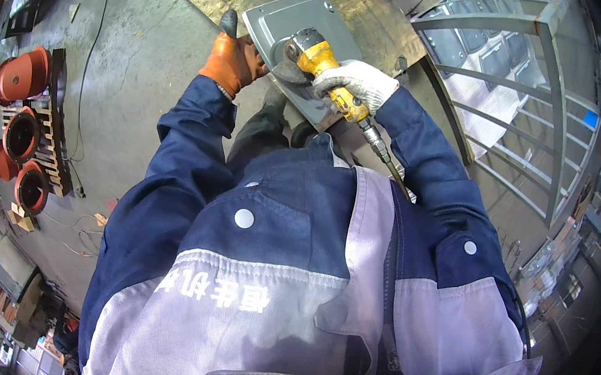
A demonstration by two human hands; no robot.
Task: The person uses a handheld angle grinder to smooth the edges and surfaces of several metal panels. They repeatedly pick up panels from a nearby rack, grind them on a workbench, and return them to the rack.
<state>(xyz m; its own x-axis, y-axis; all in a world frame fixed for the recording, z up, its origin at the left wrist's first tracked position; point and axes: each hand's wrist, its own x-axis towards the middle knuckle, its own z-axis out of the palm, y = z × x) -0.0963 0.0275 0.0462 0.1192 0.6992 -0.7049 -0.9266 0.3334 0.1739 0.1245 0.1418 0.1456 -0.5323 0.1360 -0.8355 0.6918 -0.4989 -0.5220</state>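
My right hand (359,83), in a white knit glove, is wrapped round the yellow body of an air angle grinder (315,56). Its grey disc (289,70) is over the near left edge of a grey metal panel (300,14), apparently touching it. A metal coupling and hose run back from the tool towards my body. My left hand (230,64) wears an orange glove with a dark thumb tip. Its fingers hold the panel's left edge, partly hidden there, while the thumb sticks up. The panel has a raised rim and rounded corners, and lies tilted on a worn worktable (379,33).
To the right stands a grey metal frame rack (543,42) with several panels inside. Red round housings (24,133) sit by a wooden pallet (59,83) at the left. A dark cable (89,67) crosses the concrete floor. My legs are close under the table's near edge.
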